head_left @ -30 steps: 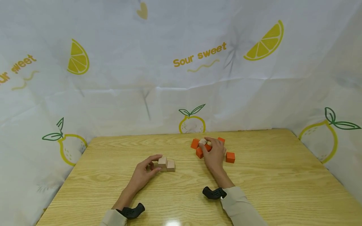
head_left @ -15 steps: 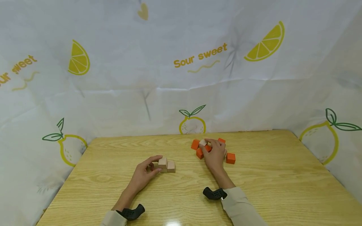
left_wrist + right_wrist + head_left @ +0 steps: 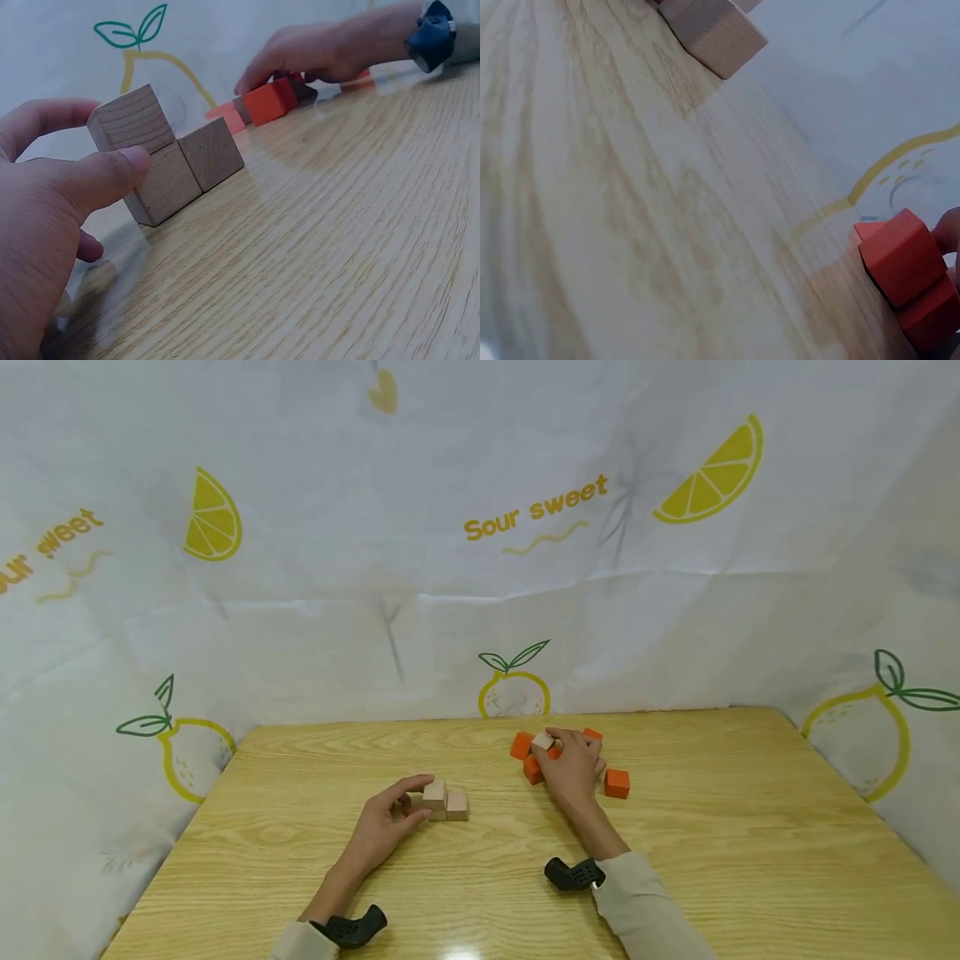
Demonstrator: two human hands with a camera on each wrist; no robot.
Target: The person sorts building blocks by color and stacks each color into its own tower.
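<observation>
Two plain wooden cubes (image 3: 135,120) stand one on the other, with a third wooden cube (image 3: 214,154) close against the lower one. My left hand (image 3: 386,818) pinches the stack from its left side, the thumb across the front near the seam and the index finger at the upper cube's back. Farther right, my right hand (image 3: 573,768) reaches over a cluster of blocks. Its thumb and index finger pinch a plain wooden cube (image 3: 543,741) among orange cubes (image 3: 533,769). The palm and other fingers hide part of this cluster.
An orange cube (image 3: 617,783) lies apart, right of the right hand. Another orange cube (image 3: 522,745) sits at the cluster's left edge. The wooden table (image 3: 480,893) ends at a white, lemon-printed curtain (image 3: 360,643). Each wrist wears a black device (image 3: 573,874).
</observation>
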